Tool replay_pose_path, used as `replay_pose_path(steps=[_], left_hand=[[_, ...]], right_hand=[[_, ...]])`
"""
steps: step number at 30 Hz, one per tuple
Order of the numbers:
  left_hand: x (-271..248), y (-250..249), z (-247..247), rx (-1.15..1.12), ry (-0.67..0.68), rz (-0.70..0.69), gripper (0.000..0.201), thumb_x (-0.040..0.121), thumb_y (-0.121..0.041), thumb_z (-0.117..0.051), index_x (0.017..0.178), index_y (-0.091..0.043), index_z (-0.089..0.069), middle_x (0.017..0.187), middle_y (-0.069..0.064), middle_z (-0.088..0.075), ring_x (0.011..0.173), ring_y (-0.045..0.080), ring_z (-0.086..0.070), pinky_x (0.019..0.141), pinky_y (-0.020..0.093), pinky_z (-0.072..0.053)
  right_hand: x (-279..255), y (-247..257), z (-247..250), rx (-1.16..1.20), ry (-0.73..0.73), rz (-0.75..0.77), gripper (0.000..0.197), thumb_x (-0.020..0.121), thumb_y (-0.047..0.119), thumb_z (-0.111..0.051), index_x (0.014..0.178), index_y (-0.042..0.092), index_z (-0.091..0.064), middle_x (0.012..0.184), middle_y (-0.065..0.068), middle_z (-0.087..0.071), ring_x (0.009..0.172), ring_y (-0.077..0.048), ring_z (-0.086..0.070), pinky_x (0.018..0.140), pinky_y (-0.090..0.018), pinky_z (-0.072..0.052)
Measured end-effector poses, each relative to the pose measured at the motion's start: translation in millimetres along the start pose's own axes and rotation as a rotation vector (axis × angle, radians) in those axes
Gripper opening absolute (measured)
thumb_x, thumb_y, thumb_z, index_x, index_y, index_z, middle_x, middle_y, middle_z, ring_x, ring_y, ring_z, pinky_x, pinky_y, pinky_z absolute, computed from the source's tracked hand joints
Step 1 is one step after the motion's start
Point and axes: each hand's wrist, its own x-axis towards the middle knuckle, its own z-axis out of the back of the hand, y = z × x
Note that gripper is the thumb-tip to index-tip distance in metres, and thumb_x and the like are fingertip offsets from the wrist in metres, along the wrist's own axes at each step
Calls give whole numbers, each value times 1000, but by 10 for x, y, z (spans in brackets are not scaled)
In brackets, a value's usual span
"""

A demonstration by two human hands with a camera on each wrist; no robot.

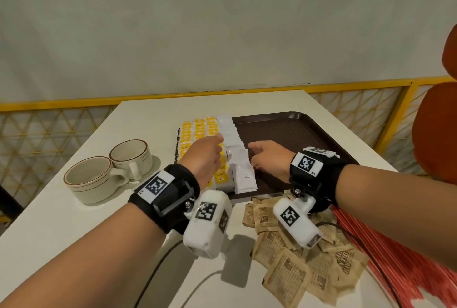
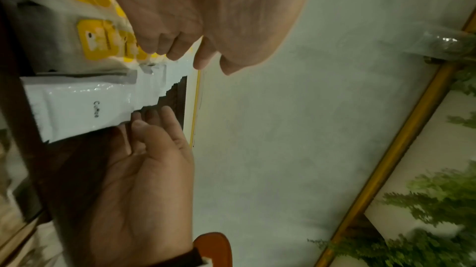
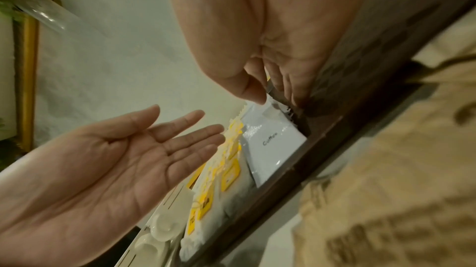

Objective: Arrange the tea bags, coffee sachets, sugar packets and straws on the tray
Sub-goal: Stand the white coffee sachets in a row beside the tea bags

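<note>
A brown tray [image 1: 296, 129] holds rows of yellow tea bags [image 1: 197, 127] on its left side. Beside them runs an overlapping row of white coffee sachets [image 1: 244, 176]. My left hand [image 1: 212, 149] hovers over the tea bags with straight fingers and an empty palm [image 3: 128, 159]. My right hand [image 1: 257, 152] sits at the row's right edge, thumb on top and fingers beside it, pinching a coffee sachet [image 3: 273, 145]. Brown sugar packets [image 1: 284, 275] lie loose on the table in front of the tray. Red straws [image 1: 395, 246] lie under my right forearm.
Two cream cups [image 1: 91, 179] [image 1: 131, 156] stand left of the tray. Dark cables [image 1: 153, 270] cross the near table. An orange chair [image 1: 435, 134] is at the right, and a yellow railing [image 1: 61, 105] runs behind the table.
</note>
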Motion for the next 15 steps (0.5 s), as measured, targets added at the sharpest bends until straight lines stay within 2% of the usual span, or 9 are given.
replay_pose_path(steps=[1,3,4,6,8,10,11,12,15], left_hand=[[34,-19,22,-10,-1,12,48,101,-25,-41,146,-8,-33,147,14,-36,137,25,-34,110,34,-30],[98,-46,41,-26,14,35,48,101,-23,-41,146,-7,-33,147,16,-36,137,27,-33,108,34,-31],[131,-57,40,-23,20,43,47,101,-22,-41,145,-6,-33,145,17,-38,135,28,-36,106,34,-33],[202,-92,34,9,11,43,43,101,-19,-41,141,-4,-39,133,15,-46,125,26,-44,100,32,-36],[268,-151,26,60,5,30,28,100,-16,-41,124,-4,-51,111,11,-53,102,21,-52,90,29,-40],[314,-238,-1,138,-8,10,14,99,-13,-42,98,-8,-56,88,6,-50,77,15,-48,71,25,-41],[338,-284,-16,190,-27,1,14,98,-10,-44,92,-8,-56,85,6,-50,73,15,-47,67,23,-40],[360,-328,-32,256,-40,-12,14,98,-8,-45,89,-6,-56,86,8,-52,73,16,-47,65,21,-40],[445,-442,-57,431,-61,-20,13,96,-5,-47,85,-4,-54,95,15,-52,73,19,-49,64,20,-42]], right_hand=[[29,17,-20,9,20,7,42,83,-13,-45,120,-1,-61,125,-15,-62,115,-31,-59,102,-43,-46],[255,-116,-52,-25,34,41,37,73,-7,-48,106,-3,-65,116,-24,-64,107,-38,-62,97,-52,-48],[468,-271,-62,-47,38,43,40,66,-2,-48,103,-9,-61,116,-30,-60,107,-44,-59,95,-57,-46],[560,-347,-59,-74,49,43,49,60,4,-44,104,-14,-53,116,-36,-51,108,-52,-51,92,-65,-41],[409,-202,-46,-55,14,62,40,68,-2,-44,102,-7,-64,110,-31,-61,104,-47,-59,93,-57,-47],[234,-47,-33,-30,0,30,43,78,-10,-42,106,6,-70,108,-21,-69,95,-35,-66,89,-44,-53],[213,-26,-25,-28,2,19,45,81,-11,-40,109,9,-70,108,-19,-69,93,-32,-66,87,-41,-53],[217,-24,-17,-26,2,16,46,82,-12,-40,110,10,-69,109,-18,-69,95,-32,-66,91,-42,-53],[230,-11,-13,1,-35,5,42,84,-13,-40,114,2,-66,115,-18,-67,106,-33,-63,99,-47,-48]])
